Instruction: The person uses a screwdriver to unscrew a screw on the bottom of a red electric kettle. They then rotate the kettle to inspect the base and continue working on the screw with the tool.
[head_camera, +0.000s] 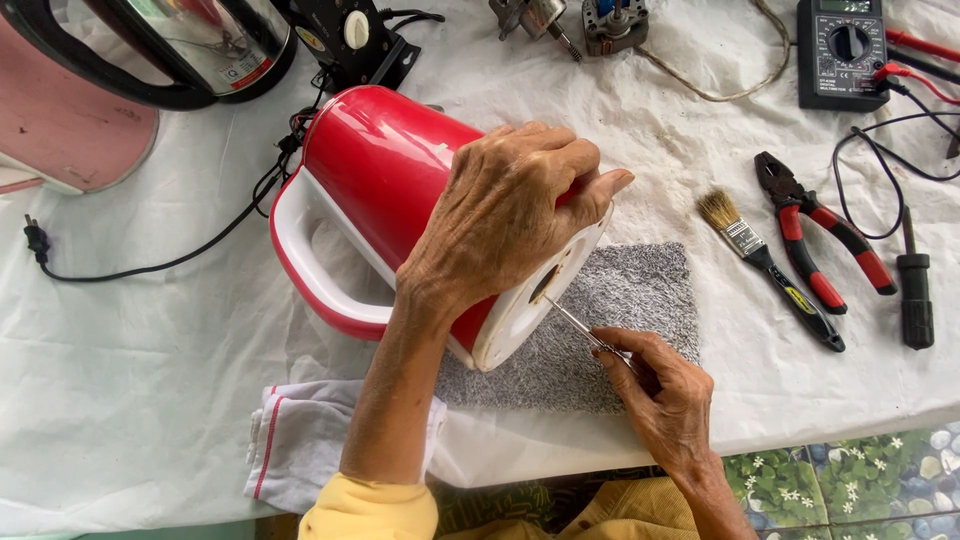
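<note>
Worktop (150, 400) covered with a creased white sheet. On it: grey mat (620, 310) at the front edge with the red kettle (390, 190) lying on its side partly over it, folded cloth (300, 440) front left, black cord (150, 265) left. Right side: brush (765, 262), red-handled pliers (825, 235), black screwdriver (914, 290); multimeter (843, 52) at back right.

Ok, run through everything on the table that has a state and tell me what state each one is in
Red kettle: lying on its side, base facing the person.
Left hand: pressed on the kettle, gripping it.
Right hand: holding a screwdriver, tip at the base's opening.
Pliers: lying flat, jaws shut.
Paintbrush: lying unused.
Multimeter: leads plugged in; dial setting unreadable.
Black power cord: unplugged, plug lying loose.
</note>
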